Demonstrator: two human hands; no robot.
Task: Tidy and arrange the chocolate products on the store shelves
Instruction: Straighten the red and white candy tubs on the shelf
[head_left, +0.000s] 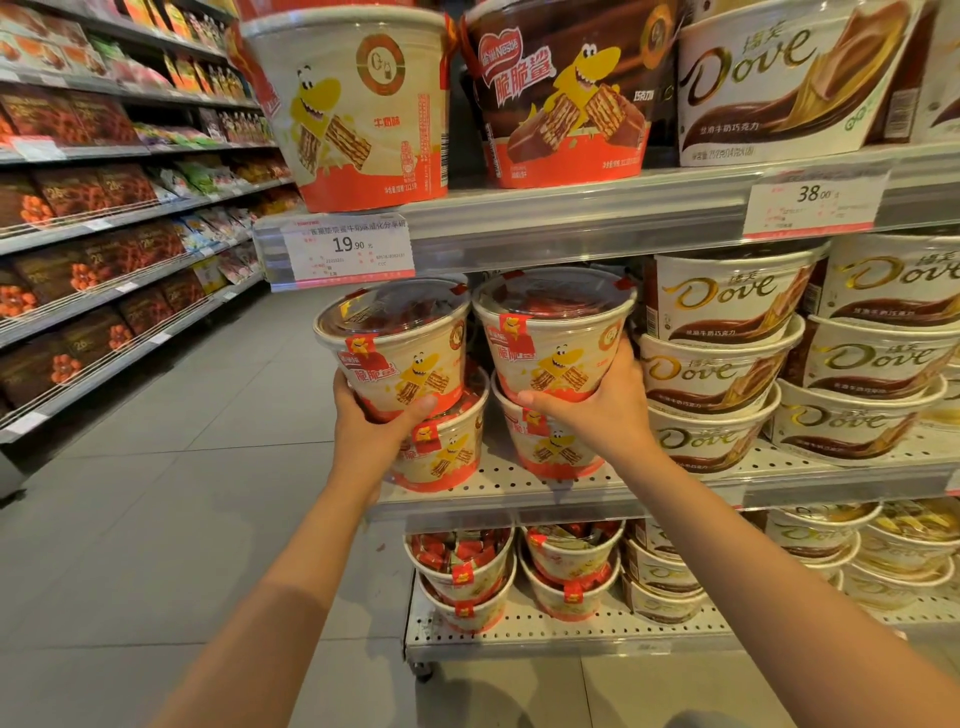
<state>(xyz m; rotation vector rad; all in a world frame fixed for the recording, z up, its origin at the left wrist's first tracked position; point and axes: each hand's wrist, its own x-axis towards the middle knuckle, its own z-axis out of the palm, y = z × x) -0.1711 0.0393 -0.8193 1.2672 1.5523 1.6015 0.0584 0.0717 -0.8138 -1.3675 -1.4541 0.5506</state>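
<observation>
Two cream-and-red wafer chocolate tubs with clear lids are at the middle shelf. My left hand (371, 423) grips the base of the left tub (397, 345), which tilts slightly to the left above a lower tub (444, 449). My right hand (597, 402) grips the base and right side of the right tub (553, 332), which rests on top of another tub (553, 449). Both lower tubs stand on the perforated middle shelf (519, 486).
Stacked white Dove tubs (727, 358) crowd the shelf just right of my right hand. Larger wafer tubs (358, 114) and a brown one (563, 93) stand on the shelf above, with price tags (348, 249) on its edge. More tubs fill the bottom shelf (519, 631). An aisle of bagged snacks (93, 260) runs along the left.
</observation>
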